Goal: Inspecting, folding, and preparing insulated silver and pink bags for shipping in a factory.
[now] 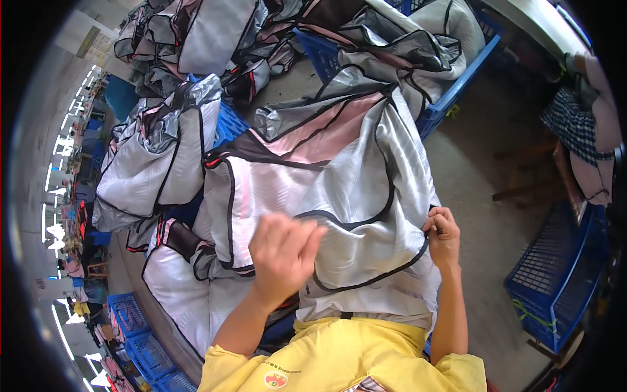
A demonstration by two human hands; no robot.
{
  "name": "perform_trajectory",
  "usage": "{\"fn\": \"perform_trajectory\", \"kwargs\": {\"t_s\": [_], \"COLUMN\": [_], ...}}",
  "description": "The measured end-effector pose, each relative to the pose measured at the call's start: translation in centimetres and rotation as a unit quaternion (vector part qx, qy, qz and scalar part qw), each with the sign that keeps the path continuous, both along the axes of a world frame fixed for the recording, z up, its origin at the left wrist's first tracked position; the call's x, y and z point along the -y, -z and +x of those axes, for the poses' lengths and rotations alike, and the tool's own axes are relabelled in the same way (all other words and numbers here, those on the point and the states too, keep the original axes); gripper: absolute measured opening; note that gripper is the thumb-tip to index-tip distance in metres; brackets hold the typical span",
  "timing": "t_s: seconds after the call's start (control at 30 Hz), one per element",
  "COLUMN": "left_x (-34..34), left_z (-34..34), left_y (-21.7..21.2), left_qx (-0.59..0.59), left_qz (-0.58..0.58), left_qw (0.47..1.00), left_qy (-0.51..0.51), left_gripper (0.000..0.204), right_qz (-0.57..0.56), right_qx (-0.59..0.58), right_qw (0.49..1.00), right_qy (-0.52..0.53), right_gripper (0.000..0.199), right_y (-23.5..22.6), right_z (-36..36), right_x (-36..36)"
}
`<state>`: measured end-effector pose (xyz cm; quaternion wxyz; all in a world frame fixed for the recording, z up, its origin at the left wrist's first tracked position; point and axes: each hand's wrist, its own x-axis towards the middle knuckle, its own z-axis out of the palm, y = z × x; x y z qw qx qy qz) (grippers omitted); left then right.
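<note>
Spread over my lap is a large silvery-white quilted fabric cover [353, 189] with black binding along its edges and a pale pink panel. At its right side my right hand [444, 238] is closed, pinching the black-bound edge between thumb and fingers. My left hand [285, 255] is over the left-middle part of the cover, slightly blurred. Its fingers are curled in, and whatever they may hold is hidden. Between the hands the cover hangs in loose folds, with a curved black seam across it.
More silver, pink and black-edged covers [157, 157] are heaped at the left and far side. A blue plastic crate [450, 98] holds some at the far right. Another blue crate [548, 281] stands at right, near hanging cloths [578, 124]. Blue crates [140, 340] line the lower left.
</note>
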<state>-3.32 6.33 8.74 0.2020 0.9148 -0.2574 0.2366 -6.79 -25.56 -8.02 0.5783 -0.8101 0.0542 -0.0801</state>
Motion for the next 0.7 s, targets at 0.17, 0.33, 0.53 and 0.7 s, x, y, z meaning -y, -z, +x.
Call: {"fn": "perform_trajectory", "kwargs": {"t_s": [0.17,0.33,0.53,0.7], "left_x": [0.4,-2.8,-5.5,-6.2], "left_z": [4.0,2.5,-0.5,-0.5], "left_y": [2.3,6.4,12.4,13.9], "left_qx": [-0.061,-0.201,-0.464,-0.467], "left_qz": [0.174,-0.087,-0.639,-0.572], "left_qw": [0.979,0.976,0.593,0.653], "left_qy": [0.085,0.018,-0.156,-0.167], "left_gripper": [0.026,0.006,0.011,0.012], "right_qz": [-0.004,-0.037,-0.063,0.028], "right_qx": [0.001,-0.017,-0.052,-0.039], "right_qw": [1.0,0.999,0.996,0.999], "right_qy": [0.009,0.028,-0.022,-0.009], "right_gripper": [0.033,0.03,0.027,0.029], "right_y": [-0.5,-0.8,-0.5,1.7], "right_z": [-0.1,-0.5,-0.9,-1.9], "right_x": [-1.4,-1.1,-2.4,-1.2]}}
